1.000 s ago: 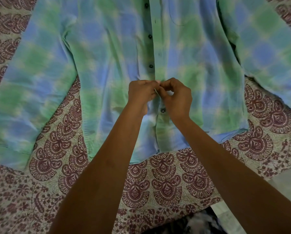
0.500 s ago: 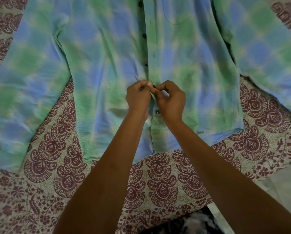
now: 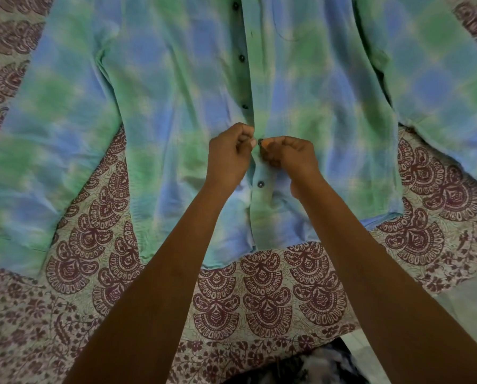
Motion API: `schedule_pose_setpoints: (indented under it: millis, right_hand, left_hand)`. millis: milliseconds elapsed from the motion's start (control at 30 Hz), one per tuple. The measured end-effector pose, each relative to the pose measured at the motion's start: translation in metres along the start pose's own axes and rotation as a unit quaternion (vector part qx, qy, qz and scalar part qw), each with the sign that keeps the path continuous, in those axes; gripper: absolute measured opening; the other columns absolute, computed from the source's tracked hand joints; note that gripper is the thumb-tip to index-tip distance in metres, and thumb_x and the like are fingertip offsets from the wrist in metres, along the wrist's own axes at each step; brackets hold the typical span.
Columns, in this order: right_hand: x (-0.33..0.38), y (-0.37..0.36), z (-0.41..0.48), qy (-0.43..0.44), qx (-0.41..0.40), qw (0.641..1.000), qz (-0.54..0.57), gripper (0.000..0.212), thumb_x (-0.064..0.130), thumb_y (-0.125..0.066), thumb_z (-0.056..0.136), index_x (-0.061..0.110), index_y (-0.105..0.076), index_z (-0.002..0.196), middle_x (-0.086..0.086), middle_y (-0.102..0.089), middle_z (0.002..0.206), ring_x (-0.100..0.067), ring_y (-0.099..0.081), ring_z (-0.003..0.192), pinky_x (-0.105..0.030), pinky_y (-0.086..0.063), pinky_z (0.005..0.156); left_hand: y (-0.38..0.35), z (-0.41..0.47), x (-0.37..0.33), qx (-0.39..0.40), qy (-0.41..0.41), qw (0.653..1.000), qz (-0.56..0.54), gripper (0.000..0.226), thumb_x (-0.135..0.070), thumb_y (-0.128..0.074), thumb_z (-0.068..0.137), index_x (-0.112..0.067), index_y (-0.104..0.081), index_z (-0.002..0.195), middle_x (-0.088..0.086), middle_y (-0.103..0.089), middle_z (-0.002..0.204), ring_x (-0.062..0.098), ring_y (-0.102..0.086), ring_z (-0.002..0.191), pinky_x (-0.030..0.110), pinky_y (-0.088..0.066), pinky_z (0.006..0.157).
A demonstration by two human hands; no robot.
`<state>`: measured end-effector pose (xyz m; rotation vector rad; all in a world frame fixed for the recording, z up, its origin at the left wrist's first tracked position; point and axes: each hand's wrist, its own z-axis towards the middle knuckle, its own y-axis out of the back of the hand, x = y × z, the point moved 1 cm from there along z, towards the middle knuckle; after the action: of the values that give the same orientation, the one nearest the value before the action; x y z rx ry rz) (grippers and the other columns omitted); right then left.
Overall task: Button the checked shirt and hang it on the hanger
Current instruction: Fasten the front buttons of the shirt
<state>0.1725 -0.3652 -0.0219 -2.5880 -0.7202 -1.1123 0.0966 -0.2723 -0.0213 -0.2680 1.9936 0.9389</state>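
On the printed bedsheet point(image 3: 259, 300) the checked shirt point(image 3: 154, 106) lies flat. The left hand point(image 3: 229, 156) and right hand point(image 3: 290, 156) pinch its front around a button point(image 3: 260, 142), which could slip back out if the fabric slackens.

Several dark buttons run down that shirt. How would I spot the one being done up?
Find the checked shirt spread on the patterned bedsheet and follow its centre strip downward. The button sits right between the left hand and right hand, where their fingertips meet; every other button lies bare, untouched.
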Motion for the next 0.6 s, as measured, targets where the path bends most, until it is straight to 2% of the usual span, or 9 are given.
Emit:
schedule_pose_setpoints:
  millis: [100, 167, 267, 400, 467, 533, 600]
  right_hand:
    - [0.002, 0.001, 0.002, 0.008, 0.014, 1.000, -0.022, 0.022, 0.000, -0.060, 0.083, 0.010, -0.065, 0.064, 0.009, -0.060, 0.044, -0.006, -0.055, 0.051, -0.015, -0.048, 0.055]
    - [0.003, 0.001, 0.004, 0.009, 0.014, 0.999, -0.031, 0.023, 0.001, -0.060, 0.084, 0.010, -0.064, 0.063, 0.010, -0.060, 0.043, -0.007, -0.054, 0.051, -0.016, -0.047, 0.054]
    - [0.001, 0.002, 0.005, 0.013, 0.013, 0.999, -0.048, 0.024, 0.002, -0.060, 0.084, 0.012, -0.064, 0.063, 0.004, -0.061, 0.051, -0.010, -0.053, 0.054, -0.019, -0.047, 0.057]
    - [0.003, 0.002, 0.014, 0.058, -0.026, 0.985, -0.161, 0.015, 0.009, -0.061, 0.084, 0.015, -0.065, 0.071, -0.001, -0.064, 0.073, -0.014, -0.059, 0.071, -0.034, -0.052, 0.078]
    - [0.010, -0.002, 0.018, 0.100, -0.050, 0.973, -0.201, 0.003, 0.011, -0.063, 0.082, 0.011, -0.066, 0.083, 0.002, -0.063, 0.074, -0.011, -0.059, 0.072, -0.031, -0.051, 0.080]
    - [0.020, -0.009, 0.024, 0.144, -0.059, 0.962, -0.226, 0.014, 0.013, -0.067, 0.079, 0.007, -0.065, 0.091, 0.007, -0.059, 0.071, -0.006, -0.055, 0.067, -0.021, -0.048, 0.073]
    - [0.029, -0.016, 0.029, 0.191, -0.049, 0.942, -0.272, 0.024, 0.016, -0.071, 0.076, 0.006, -0.064, 0.097, 0.001, -0.063, 0.081, -0.008, -0.055, 0.073, -0.018, -0.045, 0.074]
  left_hand:
    - [-0.002, -0.003, -0.003, -0.026, -0.052, 0.996, 0.068, 0.011, -0.005, -0.058, 0.085, -0.003, -0.064, 0.094, 0.010, -0.068, 0.078, 0.024, -0.064, 0.074, 0.034, -0.053, 0.073]
    - [-0.002, -0.003, -0.005, -0.036, -0.040, 0.996, 0.077, 0.010, -0.008, -0.060, 0.085, -0.006, -0.064, 0.093, 0.009, -0.067, 0.076, 0.023, -0.064, 0.072, 0.037, -0.054, 0.071]
    - [-0.001, -0.002, -0.005, -0.040, 0.003, 0.998, 0.044, 0.008, -0.012, -0.066, 0.081, -0.010, -0.065, 0.089, -0.003, -0.063, 0.076, 0.014, -0.061, 0.070, 0.032, -0.054, 0.072]
    - [0.008, 0.009, -0.002, -0.078, 0.041, 0.995, 0.049, 0.008, -0.014, -0.067, 0.078, -0.016, -0.065, 0.085, -0.002, -0.068, 0.084, 0.013, -0.061, 0.071, 0.031, -0.053, 0.073]
    - [0.012, 0.017, -0.003, -0.096, 0.038, 0.994, 0.046, 0.010, -0.009, -0.062, 0.079, -0.016, -0.066, 0.086, 0.001, -0.069, 0.085, 0.015, -0.064, 0.074, 0.033, -0.054, 0.074]
    - [0.015, 0.028, -0.005, -0.108, 0.027, 0.993, 0.045, 0.017, -0.003, -0.055, 0.079, -0.014, -0.066, 0.086, 0.003, -0.070, 0.085, 0.016, -0.066, 0.078, 0.030, -0.054, 0.073]
    - [0.017, 0.039, -0.009, -0.110, 0.013, 0.993, 0.049, 0.023, 0.001, -0.050, 0.079, -0.012, -0.068, 0.087, 0.005, -0.070, 0.086, 0.017, -0.065, 0.079, 0.026, -0.051, 0.070]
